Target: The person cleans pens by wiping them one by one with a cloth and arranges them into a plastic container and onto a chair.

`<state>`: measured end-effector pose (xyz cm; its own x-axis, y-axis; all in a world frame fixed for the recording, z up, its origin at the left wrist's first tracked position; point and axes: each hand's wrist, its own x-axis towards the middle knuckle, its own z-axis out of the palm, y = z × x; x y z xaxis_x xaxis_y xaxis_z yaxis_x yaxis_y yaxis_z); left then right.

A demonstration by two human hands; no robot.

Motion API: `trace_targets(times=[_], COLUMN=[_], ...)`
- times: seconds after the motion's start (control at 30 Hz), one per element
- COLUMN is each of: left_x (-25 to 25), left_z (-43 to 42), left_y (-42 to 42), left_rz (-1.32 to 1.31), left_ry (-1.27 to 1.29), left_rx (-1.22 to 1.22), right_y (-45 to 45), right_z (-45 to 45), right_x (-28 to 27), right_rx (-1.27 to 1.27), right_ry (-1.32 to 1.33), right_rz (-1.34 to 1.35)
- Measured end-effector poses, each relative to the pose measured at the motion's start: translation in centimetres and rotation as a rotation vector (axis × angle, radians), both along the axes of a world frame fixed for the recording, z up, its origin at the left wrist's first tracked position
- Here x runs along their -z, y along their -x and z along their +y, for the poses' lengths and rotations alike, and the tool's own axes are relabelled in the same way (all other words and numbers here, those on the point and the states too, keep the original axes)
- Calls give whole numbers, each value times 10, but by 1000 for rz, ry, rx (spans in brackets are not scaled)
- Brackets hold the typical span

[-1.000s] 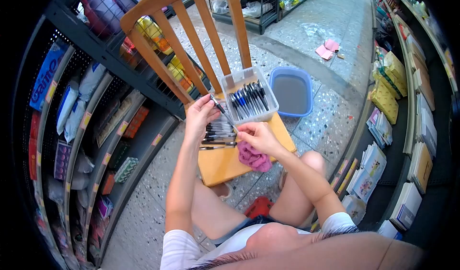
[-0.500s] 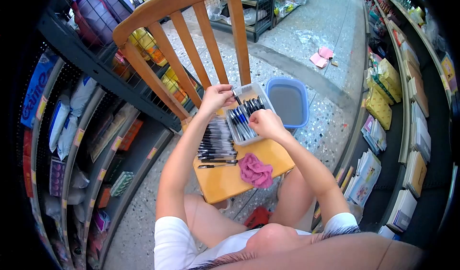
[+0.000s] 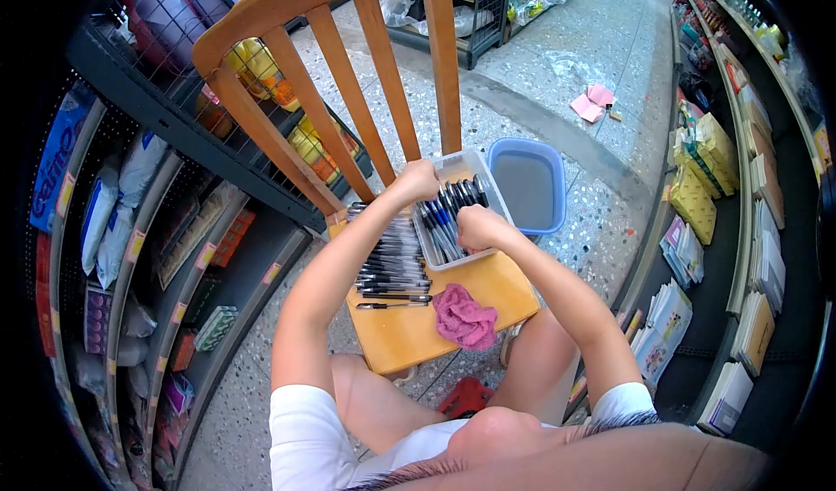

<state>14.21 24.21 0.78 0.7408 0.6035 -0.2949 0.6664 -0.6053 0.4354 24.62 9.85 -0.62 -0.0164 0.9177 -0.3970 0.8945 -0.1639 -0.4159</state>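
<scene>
A clear plastic box (image 3: pixel 498 197) of black and blue pens (image 3: pixel 446 214) stands on the seat of a wooden chair (image 3: pixel 383 337). My left hand (image 3: pixel 419 180) is closed at the box's upper left corner, its fingertips hidden. At the box's right side, my right hand (image 3: pixel 481 228) is closed with its fingers down inside the rim. What either hand holds cannot be made out. Left of the box lies a row of several pens (image 3: pixel 392 260) on the seat. A crumpled pink cloth (image 3: pixel 465 317) lies in front of the box.
A blue basin (image 3: pixel 528 186) of greyish water stands on the floor right of the chair. Curved shelves with goods rise on the left (image 3: pixel 235 291) and right (image 3: pixel 707 273). Pink paper (image 3: pixel 593 103) lies on the floor further back. The chair's backrest (image 3: pixel 389 53) stands behind the seat.
A second ago both hands held a pen over the row of pens, left of the box. They have since moved to the box and lowered into it, and the pen is now hidden.
</scene>
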Motion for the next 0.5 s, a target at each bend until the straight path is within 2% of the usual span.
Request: trace_targets(times=[0.07,0.2,0.3,0.5], left_x=[13,-3,6,19], left_z=[6,-8,-12,-10], left_y=[-8,-12,-17,-17], left_rz=[46,80,130,26], left_ry=[-17,-46,-190,-252], left_rx=[-24,-5,36,50], right_y=[2,8,7,3], right_z=[1,-2,-1,-2], right_x=[-10,-24,-17,7], right_rx=[10,-5,-22,-37], right_ry=[57,45,20,-162], right_rz=[-30,-80,-120,-146])
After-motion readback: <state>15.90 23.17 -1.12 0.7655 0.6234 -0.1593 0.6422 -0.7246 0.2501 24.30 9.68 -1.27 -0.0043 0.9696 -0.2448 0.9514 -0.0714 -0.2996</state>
